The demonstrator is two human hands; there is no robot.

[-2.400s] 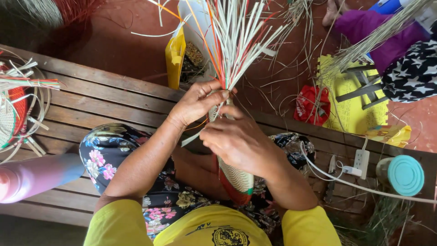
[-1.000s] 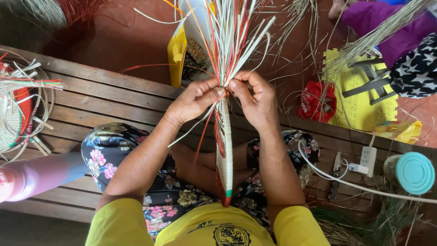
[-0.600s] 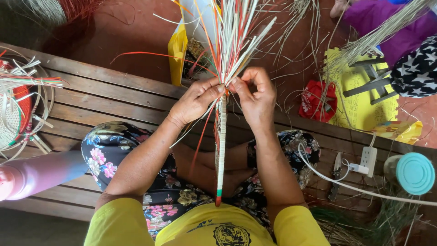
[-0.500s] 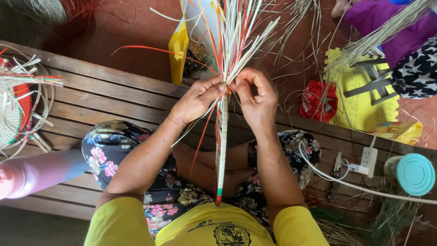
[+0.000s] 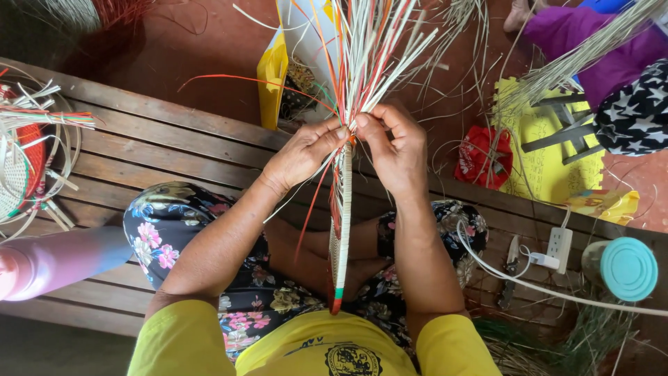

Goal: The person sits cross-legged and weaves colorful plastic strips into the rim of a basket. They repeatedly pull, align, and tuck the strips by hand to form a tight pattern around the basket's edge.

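Note:
A narrow woven panel of pale strips with red and green at its lower tip stands on edge over my lap. Its loose strips, pale with some red, orange and green ones, fan upward from its top. My left hand pinches strips at the top of the woven part from the left. My right hand grips them from the right, fingertips almost touching the left hand's. An orange strip arcs out to the left.
I sit cross-legged on a wooden slatted platform. A half-woven round basket lies at far left. A power strip, a knife, a white cable and a teal-lidded jar are on the right. Another person sits at upper right.
My right hand rose from the panel's lower part to its top, meeting the left hand. The panel turned edge-on. An orange strip swung out to the left.

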